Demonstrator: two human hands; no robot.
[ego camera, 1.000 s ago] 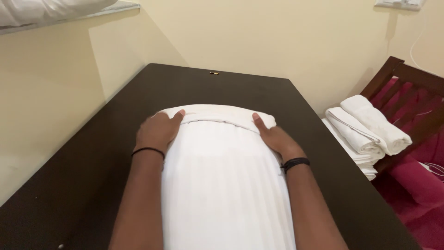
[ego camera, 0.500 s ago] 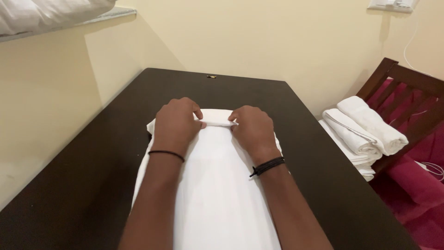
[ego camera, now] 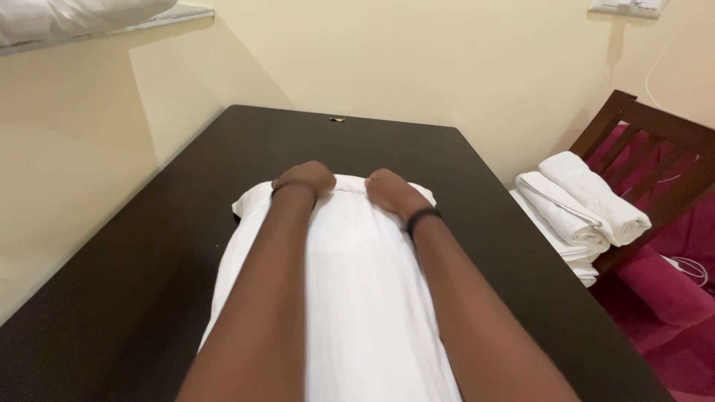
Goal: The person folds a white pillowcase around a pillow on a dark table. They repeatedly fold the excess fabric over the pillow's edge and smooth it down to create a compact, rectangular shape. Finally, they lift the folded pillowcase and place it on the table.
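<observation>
A white pillow in a striped white case (ego camera: 357,298) lies lengthwise on the dark table (ego camera: 186,223), its far end toward the wall. My left hand (ego camera: 304,179) and my right hand (ego camera: 393,193) are both curled over that far end, close together, gripping the edge of the case. Each wrist has a black band. My forearms stretch over the pillow and hide much of its middle.
A stack of folded white towels (ego camera: 581,208) rests on a dark wooden chair (ego camera: 655,141) with red cushions at the right. A small object (ego camera: 337,118) lies at the table's far edge by the wall. A shelf with white bedding (ego camera: 67,18) is upper left.
My hands spread at the pillow's far corners a second ago, came together at the middle of its end, and now reach a little farther over that end.
</observation>
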